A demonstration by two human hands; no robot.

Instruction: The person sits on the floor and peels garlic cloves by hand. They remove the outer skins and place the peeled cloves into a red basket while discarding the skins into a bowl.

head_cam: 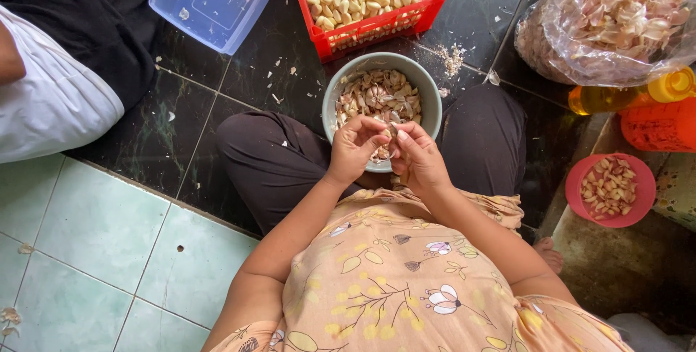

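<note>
Over the grey bowl point(330, 102) of unpeeled garlic on her lap, the left hand point(353, 150) and right hand point(418, 160) pinch one clove point(392, 131) between curled fingertips; it seems light, firm, papery-skinned, best gripped at its ends.

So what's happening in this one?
A seated person holds a garlic clove between the left hand and right hand, over a grey bowl of unpeeled cloves. A red basket of peeled cloves stands beyond it, a clear bag of skins at right, and a small red bowl of cloves beside the knee.
</note>
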